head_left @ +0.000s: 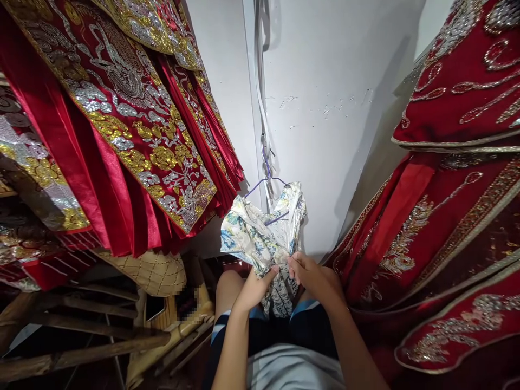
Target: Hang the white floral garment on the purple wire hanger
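A white dress with a blue and green floral print (255,230) hangs from a purple wire hanger (268,176) in front of the wall. At its gathered middle, my left hand (260,284) pinches the fabric between thumb and fingers. My right hand (304,271) grips the front edge of the same garment just to the right, fingers closed on the cloth. Both hands are close together, above my lap. Below them the lower part of the garment falls between my knees. Whether it is a dress or a blouse at the hem is partly hidden.
Red garments with gold and silver embroidery (162,157) hang at the left, and more beaded red garments (439,216) at the right. A bamboo chair (154,341) with a pale quilted piece (150,271) stands lower left. Behind the hanger is a white wall (325,70).
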A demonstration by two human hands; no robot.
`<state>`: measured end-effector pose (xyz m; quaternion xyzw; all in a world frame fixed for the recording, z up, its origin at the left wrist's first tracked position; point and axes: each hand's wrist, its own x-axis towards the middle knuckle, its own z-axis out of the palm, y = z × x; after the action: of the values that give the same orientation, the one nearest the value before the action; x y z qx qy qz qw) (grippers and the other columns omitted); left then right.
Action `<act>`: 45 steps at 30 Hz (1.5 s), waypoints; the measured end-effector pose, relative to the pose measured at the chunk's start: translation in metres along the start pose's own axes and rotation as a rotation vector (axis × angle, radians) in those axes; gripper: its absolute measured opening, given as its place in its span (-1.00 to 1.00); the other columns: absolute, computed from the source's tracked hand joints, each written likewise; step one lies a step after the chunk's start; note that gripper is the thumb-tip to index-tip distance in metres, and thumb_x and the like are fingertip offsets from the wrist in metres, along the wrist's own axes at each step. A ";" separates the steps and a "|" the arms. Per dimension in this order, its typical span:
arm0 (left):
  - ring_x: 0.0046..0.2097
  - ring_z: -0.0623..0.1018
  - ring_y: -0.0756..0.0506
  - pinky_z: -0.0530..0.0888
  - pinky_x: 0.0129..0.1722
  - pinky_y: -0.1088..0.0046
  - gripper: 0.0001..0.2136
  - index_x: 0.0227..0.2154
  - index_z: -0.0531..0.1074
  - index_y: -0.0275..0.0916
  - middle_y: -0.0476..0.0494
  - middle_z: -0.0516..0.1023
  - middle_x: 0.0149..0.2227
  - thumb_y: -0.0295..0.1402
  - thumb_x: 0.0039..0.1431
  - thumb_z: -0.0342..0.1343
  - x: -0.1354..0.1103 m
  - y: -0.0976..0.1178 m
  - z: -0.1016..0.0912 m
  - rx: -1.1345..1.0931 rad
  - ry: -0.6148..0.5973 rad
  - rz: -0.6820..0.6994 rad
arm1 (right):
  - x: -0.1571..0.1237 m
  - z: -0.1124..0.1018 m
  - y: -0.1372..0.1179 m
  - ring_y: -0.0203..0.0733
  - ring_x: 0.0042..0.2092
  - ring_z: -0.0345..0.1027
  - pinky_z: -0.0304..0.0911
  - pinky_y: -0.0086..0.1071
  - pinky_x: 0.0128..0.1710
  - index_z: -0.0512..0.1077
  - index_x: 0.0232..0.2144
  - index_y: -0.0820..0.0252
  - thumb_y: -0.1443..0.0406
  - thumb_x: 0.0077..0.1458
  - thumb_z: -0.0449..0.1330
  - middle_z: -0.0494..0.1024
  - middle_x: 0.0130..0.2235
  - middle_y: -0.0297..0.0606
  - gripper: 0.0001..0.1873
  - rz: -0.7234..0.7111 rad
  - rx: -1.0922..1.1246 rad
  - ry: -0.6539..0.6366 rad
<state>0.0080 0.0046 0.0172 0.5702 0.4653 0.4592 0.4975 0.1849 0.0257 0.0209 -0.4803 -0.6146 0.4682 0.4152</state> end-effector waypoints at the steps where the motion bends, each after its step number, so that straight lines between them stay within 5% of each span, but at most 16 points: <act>1: 0.23 0.38 -0.29 0.19 0.27 0.16 -0.50 0.06 0.44 -0.26 -0.29 0.51 0.11 -0.07 0.13 0.19 0.000 -0.001 0.000 -0.013 0.005 -0.008 | 0.000 0.000 0.000 -0.25 -0.57 0.19 0.13 -0.36 -0.50 0.22 -0.58 0.08 0.14 0.19 0.03 0.34 -0.61 -0.43 -0.67 -0.012 -0.010 0.003; 7: 0.25 0.36 -0.32 0.18 0.29 0.10 -0.36 0.12 0.40 -0.26 -0.31 0.49 0.13 -0.01 0.04 0.26 -0.001 -0.002 -0.002 -0.116 0.075 -0.043 | 0.001 0.003 0.003 -0.26 -0.58 0.14 0.08 -0.36 -0.54 0.20 -0.60 0.07 0.25 0.16 0.00 0.33 -0.63 -0.42 -0.72 0.011 0.028 0.018; 12: 0.25 0.37 -0.32 0.23 0.27 0.09 -0.40 0.13 0.41 -0.22 -0.29 0.52 0.10 -0.03 0.06 0.26 -0.006 0.004 -0.006 -0.080 0.020 -0.074 | -0.002 0.003 -0.005 -0.23 -0.56 0.16 0.11 -0.34 -0.50 0.20 -0.51 0.05 0.13 0.23 0.01 0.32 -0.60 -0.45 -0.71 -0.060 0.060 0.004; 28: 0.22 0.39 -0.32 0.23 0.26 0.10 -0.42 0.04 0.46 -0.25 -0.30 0.55 0.05 -0.02 0.00 0.29 -0.005 0.009 -0.011 -0.109 0.017 -0.104 | -0.010 0.000 -0.015 -0.23 -0.52 0.17 0.10 -0.33 -0.42 0.13 -0.54 0.07 0.17 0.33 -0.07 0.29 -0.60 -0.44 -0.63 -0.131 -0.105 -0.074; 31: 0.17 0.44 -0.31 0.28 0.21 0.13 -0.47 0.00 0.46 -0.27 -0.29 0.57 0.00 -0.10 -0.01 0.31 0.003 -0.006 -0.013 -0.163 0.227 -0.055 | -0.008 0.002 -0.015 -0.23 -0.53 0.18 0.07 -0.34 -0.45 0.19 -0.57 0.08 0.21 0.27 -0.01 0.31 -0.61 -0.41 -0.66 -0.134 -0.083 -0.058; 35: 0.14 0.43 -0.30 0.30 0.17 0.13 -0.55 0.01 0.38 -0.26 -0.31 0.50 0.03 -0.17 0.08 0.20 0.014 -0.031 -0.014 -0.117 0.737 0.018 | -0.004 0.008 -0.009 -0.24 -0.58 0.16 0.04 -0.36 -0.51 0.29 -0.55 0.08 0.20 0.21 0.02 0.39 -0.62 -0.39 -0.71 -0.092 -0.032 -0.059; 39: 0.24 0.28 -0.22 0.23 0.22 0.21 -0.48 0.17 0.15 -0.13 -0.27 0.23 0.22 -0.24 0.17 0.13 0.009 -0.036 -0.004 0.144 1.088 0.278 | -0.002 0.009 -0.005 -0.22 -0.57 0.22 0.09 -0.36 -0.50 0.32 -0.55 0.10 0.15 0.19 0.08 0.43 -0.62 -0.34 -0.70 -0.062 -0.006 0.010; 41: 0.21 0.30 -0.22 0.26 0.18 0.23 -0.52 0.14 0.20 -0.13 -0.28 0.25 0.19 -0.25 0.19 0.13 0.005 -0.033 0.008 0.238 0.975 0.357 | -0.002 0.010 -0.006 -0.20 -0.56 0.25 0.11 -0.35 -0.50 0.34 -0.54 0.10 0.15 0.18 0.09 0.44 -0.62 -0.33 -0.71 -0.062 0.004 0.016; 45: -0.05 0.48 -0.18 0.39 -0.03 0.33 -0.78 -0.12 0.40 -0.20 -0.19 0.48 -0.13 -0.31 0.17 0.11 0.006 -0.026 0.034 0.210 0.422 0.293 | -0.005 0.012 -0.014 -0.18 -0.55 0.28 0.13 -0.34 -0.49 0.37 -0.53 0.10 0.19 0.17 0.10 0.45 -0.62 -0.33 -0.75 -0.071 0.048 -0.029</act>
<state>0.0407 0.0080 -0.0111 0.5718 0.5161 0.5842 0.2560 0.1717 0.0172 0.0314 -0.4412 -0.6260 0.4745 0.4340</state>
